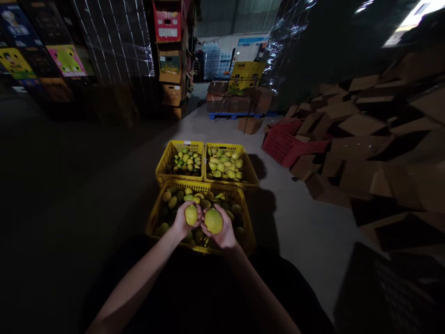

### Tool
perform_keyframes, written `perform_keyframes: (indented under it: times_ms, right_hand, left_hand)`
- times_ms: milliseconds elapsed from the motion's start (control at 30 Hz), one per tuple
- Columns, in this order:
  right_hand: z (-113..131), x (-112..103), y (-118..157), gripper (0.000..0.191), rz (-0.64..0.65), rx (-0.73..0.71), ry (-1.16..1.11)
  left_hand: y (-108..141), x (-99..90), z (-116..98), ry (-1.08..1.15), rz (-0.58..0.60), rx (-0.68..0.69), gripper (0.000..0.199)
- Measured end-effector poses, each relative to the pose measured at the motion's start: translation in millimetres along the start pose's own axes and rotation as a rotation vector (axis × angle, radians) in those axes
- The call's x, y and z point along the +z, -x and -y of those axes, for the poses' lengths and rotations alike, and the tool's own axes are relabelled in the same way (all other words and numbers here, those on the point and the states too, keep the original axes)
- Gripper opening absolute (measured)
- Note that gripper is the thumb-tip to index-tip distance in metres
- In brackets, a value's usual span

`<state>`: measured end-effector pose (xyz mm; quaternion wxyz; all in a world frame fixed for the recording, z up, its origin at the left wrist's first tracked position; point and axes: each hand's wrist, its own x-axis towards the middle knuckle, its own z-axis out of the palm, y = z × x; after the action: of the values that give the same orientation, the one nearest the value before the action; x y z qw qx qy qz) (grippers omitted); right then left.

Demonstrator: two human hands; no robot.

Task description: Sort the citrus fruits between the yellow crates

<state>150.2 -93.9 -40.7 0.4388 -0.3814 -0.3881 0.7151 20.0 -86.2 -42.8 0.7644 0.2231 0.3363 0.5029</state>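
Note:
Over the near yellow crate (150, 221), my left hand (181, 223) holds a smaller yellow-green fruit (191, 215). Close beside it, my right hand (224, 232) is wrapped round a larger green-yellow fruit (213, 221). The fingertips of both hands nearly meet between the two fruits. Many similar fruits lie in the crate beneath them. Behind it stand two more yellow crates: the back left crate (162, 163) has smaller yellow and green fruits (186, 158), and the back right crate (251, 168) has larger yellow-green ones (222, 165).
To the right, a red crate (287, 147) lies by a large heap of cardboard boxes (361, 153). Farther back are a blue pallet (234, 114) with boxes and a tall stack of cartons (170, 67). Wrapped stacks rise on both sides.

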Motion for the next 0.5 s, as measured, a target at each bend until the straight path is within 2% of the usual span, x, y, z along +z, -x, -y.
perform_keyframes:
  times_ms: [133,267,500]
  right_hand:
    - [1.9,3.3,-0.1,0.063,0.069,-0.051,-0.053]
    - [2.0,3.3,-1.2,0.055,0.127,0.01,-0.149]
    - [-2.3,2.2,-4.3,0.046,0.155,0.089,-0.338]
  left_hand:
    - [0.4,-0.2,-0.4,-0.033,0.022,-0.001,0.033]
    - [0.3,-0.4,-0.7,-0.034,0.038,-0.013,0.033]
    - [-3.6,-2.8,1.7,0.039,-0.001,-0.033,0.031]
